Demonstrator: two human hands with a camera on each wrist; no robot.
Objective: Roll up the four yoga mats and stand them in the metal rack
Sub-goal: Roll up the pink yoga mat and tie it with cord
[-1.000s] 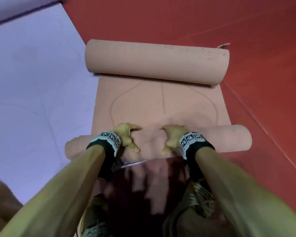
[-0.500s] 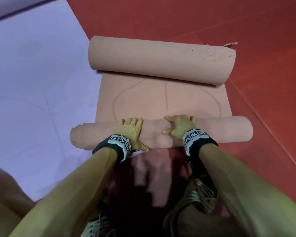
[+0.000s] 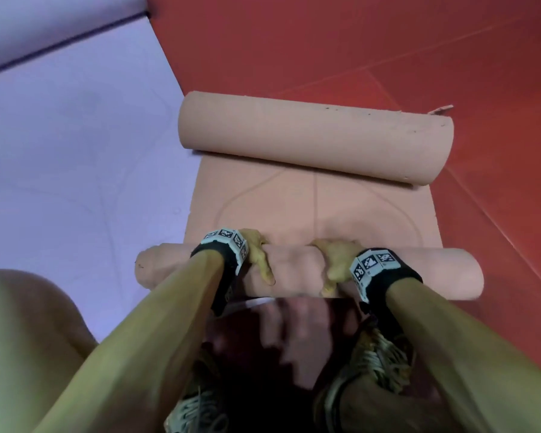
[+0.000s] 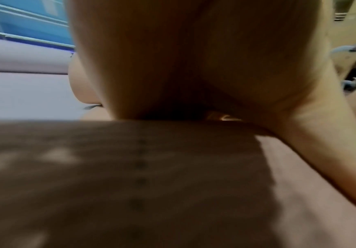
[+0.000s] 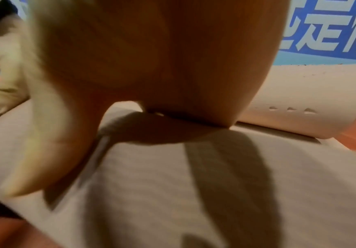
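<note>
A peach yoga mat lies on the red floor, partly rolled. Its near roll (image 3: 419,276) runs crosswise under both hands. My left hand (image 3: 258,256) and right hand (image 3: 333,264) grip the roll's middle side by side, fingers curled over its far side, thumbs on the near side. Beyond them is a short flat stretch (image 3: 310,210) with printed lines, then the mat's far end curled into a loose tube (image 3: 310,142). The left wrist view shows my palm (image 4: 194,58) pressed on the roll (image 4: 130,176). In the right wrist view, my right thumb (image 5: 45,134) lies on the roll (image 5: 194,184). No rack is in view.
A lavender mat (image 3: 75,151) lies flat on the left, touching the peach mat's edge, with another lavender roll or fold (image 3: 44,23) at the top left. Red floor (image 3: 388,42) spreads ahead and to the right. My shoes (image 3: 378,354) are just behind the roll. A blue banner (image 5: 321,33) stands beyond.
Half a second ago both hands lay flat on top, pushing the roll forward. Now they have drawn back and curl round it again, and the flat stretch is shorter.
</note>
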